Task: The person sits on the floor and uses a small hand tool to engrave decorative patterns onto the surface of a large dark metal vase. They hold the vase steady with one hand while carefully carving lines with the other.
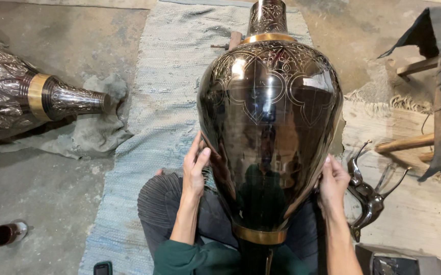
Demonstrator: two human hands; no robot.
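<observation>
1. Nearest the camera, filling the centre of the frame, a large dark metal vase (270, 127) lies across the person's lap, its foot toward the camera and its neck pointing to the top of the frame. Engraved arches and floral bands cover its shoulder; the lower belly looks plain and mirror-smooth, so the engraving appears, by my reading, done above and absent below.
2. A second vase (21, 97), engraved all over, lies on a grey cloth (98, 127) at the upper left. That makes two vases, each with brass bands.
3. One long woven rug (164, 76) runs up the concrete floor under the person.
4. The left hand (196, 170) presses flat, fingers spread, on the vase's left flank; the right hand (332, 183) cups its right flank.
5. One curved metal handle (368, 196) lies at the lower right, just beside the right hand.
6. One small cup (9, 233) stands at the lower left.
</observation>
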